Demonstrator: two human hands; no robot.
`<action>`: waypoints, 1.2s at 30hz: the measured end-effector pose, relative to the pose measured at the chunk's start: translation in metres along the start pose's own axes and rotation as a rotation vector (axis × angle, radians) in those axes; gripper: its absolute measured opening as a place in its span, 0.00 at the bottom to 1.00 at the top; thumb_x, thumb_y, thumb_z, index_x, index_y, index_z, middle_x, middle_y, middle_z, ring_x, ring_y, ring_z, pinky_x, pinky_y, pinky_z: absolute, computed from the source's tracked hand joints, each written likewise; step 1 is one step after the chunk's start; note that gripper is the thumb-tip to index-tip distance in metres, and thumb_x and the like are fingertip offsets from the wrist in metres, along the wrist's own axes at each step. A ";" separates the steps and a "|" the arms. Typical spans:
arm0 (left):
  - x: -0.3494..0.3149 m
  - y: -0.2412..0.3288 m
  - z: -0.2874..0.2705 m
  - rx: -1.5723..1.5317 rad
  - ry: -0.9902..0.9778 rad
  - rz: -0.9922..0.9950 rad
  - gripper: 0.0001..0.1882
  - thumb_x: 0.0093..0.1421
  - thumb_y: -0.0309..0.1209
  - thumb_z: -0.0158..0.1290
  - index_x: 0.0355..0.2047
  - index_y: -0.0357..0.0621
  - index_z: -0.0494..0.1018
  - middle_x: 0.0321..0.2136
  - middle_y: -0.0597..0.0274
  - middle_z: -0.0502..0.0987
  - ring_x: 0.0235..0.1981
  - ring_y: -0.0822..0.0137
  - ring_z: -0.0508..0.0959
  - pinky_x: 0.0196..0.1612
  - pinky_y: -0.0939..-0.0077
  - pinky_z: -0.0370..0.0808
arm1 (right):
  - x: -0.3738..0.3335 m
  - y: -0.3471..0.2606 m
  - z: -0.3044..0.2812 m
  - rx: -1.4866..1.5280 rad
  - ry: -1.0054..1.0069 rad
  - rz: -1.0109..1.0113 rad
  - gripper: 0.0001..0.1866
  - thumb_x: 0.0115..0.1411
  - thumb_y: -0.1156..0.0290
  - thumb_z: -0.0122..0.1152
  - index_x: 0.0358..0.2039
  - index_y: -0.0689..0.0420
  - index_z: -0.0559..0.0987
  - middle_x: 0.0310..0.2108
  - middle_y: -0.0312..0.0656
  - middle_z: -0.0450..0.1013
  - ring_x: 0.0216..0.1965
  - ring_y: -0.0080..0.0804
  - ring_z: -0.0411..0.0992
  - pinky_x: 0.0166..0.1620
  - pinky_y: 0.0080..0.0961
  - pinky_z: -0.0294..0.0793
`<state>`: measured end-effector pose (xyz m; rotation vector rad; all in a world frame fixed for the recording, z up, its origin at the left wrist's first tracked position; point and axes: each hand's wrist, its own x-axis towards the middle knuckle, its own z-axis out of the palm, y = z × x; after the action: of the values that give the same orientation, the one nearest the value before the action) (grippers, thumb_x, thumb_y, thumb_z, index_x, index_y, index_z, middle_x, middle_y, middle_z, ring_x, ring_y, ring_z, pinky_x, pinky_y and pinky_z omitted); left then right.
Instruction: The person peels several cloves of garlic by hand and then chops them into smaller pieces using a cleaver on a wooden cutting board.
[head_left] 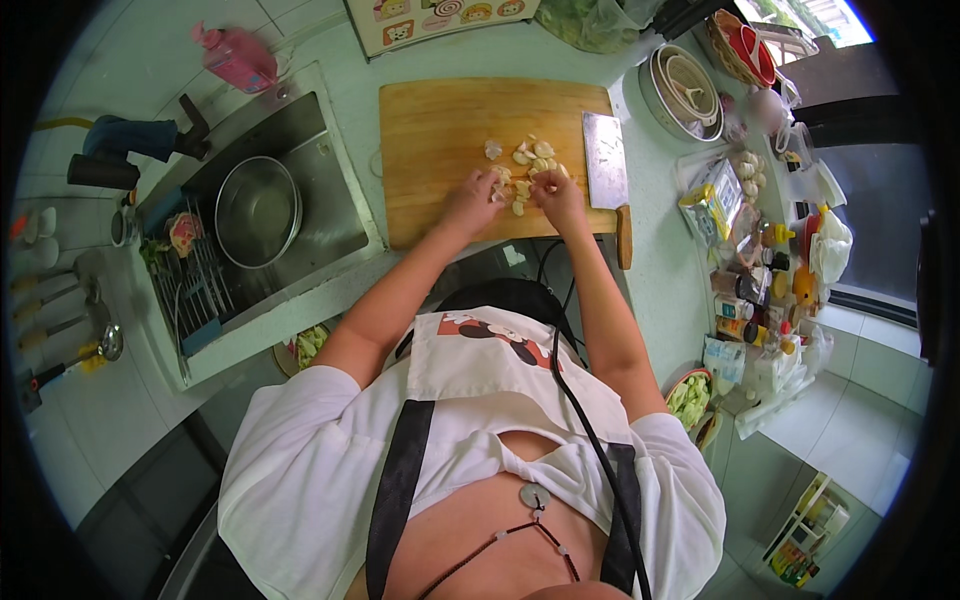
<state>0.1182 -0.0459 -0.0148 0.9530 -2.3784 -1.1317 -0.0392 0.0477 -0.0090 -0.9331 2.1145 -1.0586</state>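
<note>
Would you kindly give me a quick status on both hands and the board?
Left hand and right hand both pinching garlic cloves on the wooden cutting board. Cleaver lying flat beside the right hand, untouched.

Mine, both forearms bare, reaching forward and converging: left hand (470, 200) knuckles up, fingers curled down; right hand (560, 197) just beside it, fingers likewise bent, fingertips pinched together.

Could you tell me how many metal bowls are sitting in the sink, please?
1. A single round metal bowl sits in the middle of the sink basin, left of the wooden cutting board. The dish rack at the sink's near end could hide smaller items.
</note>
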 end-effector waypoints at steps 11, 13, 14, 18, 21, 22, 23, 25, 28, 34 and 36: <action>-0.004 -0.035 0.028 0.061 0.176 0.071 0.10 0.47 0.32 0.55 0.29 0.44 0.69 0.33 0.57 0.69 0.31 0.54 0.74 0.31 0.63 0.72 | 0.018 -0.035 0.018 -0.266 0.087 -0.292 0.12 0.45 0.70 0.61 0.33 0.55 0.77 0.31 0.44 0.74 0.35 0.40 0.72 0.38 0.32 0.70; -0.008 -0.031 0.014 0.028 0.189 0.038 0.08 0.47 0.31 0.55 0.27 0.43 0.69 0.31 0.56 0.70 0.30 0.53 0.74 0.31 0.63 0.72 | 0.022 -0.039 0.023 -0.285 0.021 -0.274 0.13 0.45 0.68 0.61 0.33 0.54 0.77 0.30 0.43 0.74 0.34 0.40 0.72 0.37 0.32 0.70; -0.008 -0.031 0.010 -0.024 0.192 0.001 0.08 0.47 0.30 0.54 0.27 0.43 0.69 0.29 0.56 0.71 0.29 0.55 0.74 0.30 0.65 0.72 | 0.023 -0.041 0.026 -0.294 -0.013 -0.266 0.13 0.45 0.67 0.61 0.33 0.54 0.76 0.29 0.43 0.74 0.33 0.40 0.72 0.36 0.33 0.71; -0.007 -0.029 -0.011 -0.387 0.115 -0.314 0.04 0.52 0.27 0.51 0.28 0.42 0.69 0.23 0.58 0.73 0.21 0.67 0.75 0.22 0.75 0.70 | 0.022 -0.044 0.039 -0.483 -0.168 -0.131 0.15 0.45 0.63 0.63 0.34 0.54 0.76 0.27 0.43 0.75 0.31 0.41 0.73 0.34 0.33 0.72; -0.004 -0.041 -0.009 -0.800 0.103 -0.495 0.02 0.55 0.26 0.49 0.29 0.41 0.69 0.24 0.60 0.74 0.18 0.74 0.74 0.18 0.82 0.68 | 0.012 -0.045 0.047 -0.394 -0.149 -0.133 0.17 0.45 0.61 0.63 0.35 0.55 0.75 0.26 0.45 0.75 0.29 0.40 0.74 0.33 0.32 0.72; -0.003 -0.042 -0.010 -0.939 0.114 -0.521 0.02 0.56 0.26 0.48 0.29 0.41 0.69 0.24 0.61 0.74 0.18 0.76 0.73 0.17 0.84 0.68 | 0.012 -0.041 0.049 -0.336 -0.145 -0.114 0.18 0.45 0.61 0.63 0.35 0.56 0.75 0.26 0.45 0.75 0.29 0.40 0.74 0.32 0.32 0.72; -0.002 -0.042 -0.010 -0.991 0.125 -0.569 0.02 0.57 0.26 0.48 0.30 0.41 0.68 0.25 0.61 0.74 0.19 0.75 0.73 0.17 0.84 0.68 | 0.012 -0.037 0.050 -0.277 -0.141 -0.094 0.19 0.45 0.61 0.64 0.36 0.57 0.75 0.26 0.46 0.75 0.29 0.39 0.74 0.32 0.31 0.73; -0.001 -0.041 -0.011 -1.095 0.147 -0.666 0.03 0.58 0.26 0.47 0.31 0.41 0.67 0.26 0.60 0.74 0.20 0.73 0.74 0.17 0.84 0.68 | 0.015 -0.034 0.053 -0.185 -0.156 -0.026 0.20 0.45 0.63 0.65 0.38 0.57 0.74 0.27 0.46 0.75 0.27 0.36 0.74 0.30 0.29 0.73; 0.005 -0.051 -0.003 -1.204 0.101 -0.716 0.03 0.59 0.27 0.46 0.33 0.41 0.67 0.27 0.58 0.74 0.22 0.73 0.74 0.18 0.85 0.68 | 0.009 -0.045 0.052 -0.021 -0.191 0.066 0.21 0.44 0.67 0.66 0.40 0.58 0.73 0.27 0.45 0.75 0.24 0.30 0.74 0.27 0.24 0.72; 0.011 -0.045 -0.005 -1.438 -0.015 -0.735 0.04 0.60 0.26 0.43 0.33 0.42 0.67 0.28 0.59 0.74 0.24 0.72 0.74 0.19 0.84 0.69 | 0.007 -0.044 0.049 0.161 -0.175 0.068 0.21 0.45 0.70 0.66 0.41 0.58 0.72 0.26 0.43 0.75 0.24 0.25 0.72 0.26 0.21 0.71; 0.014 -0.040 -0.011 -1.489 -0.057 -0.754 0.04 0.60 0.27 0.43 0.32 0.43 0.68 0.27 0.59 0.74 0.24 0.72 0.73 0.19 0.85 0.68 | 0.008 -0.042 0.048 0.119 -0.160 0.017 0.21 0.45 0.70 0.66 0.41 0.58 0.72 0.26 0.43 0.75 0.24 0.25 0.72 0.26 0.21 0.71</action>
<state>0.1317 -0.0801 -0.0392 1.0817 -0.5385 -2.5008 0.0050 0.0026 0.0004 -0.9099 1.9052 -1.0526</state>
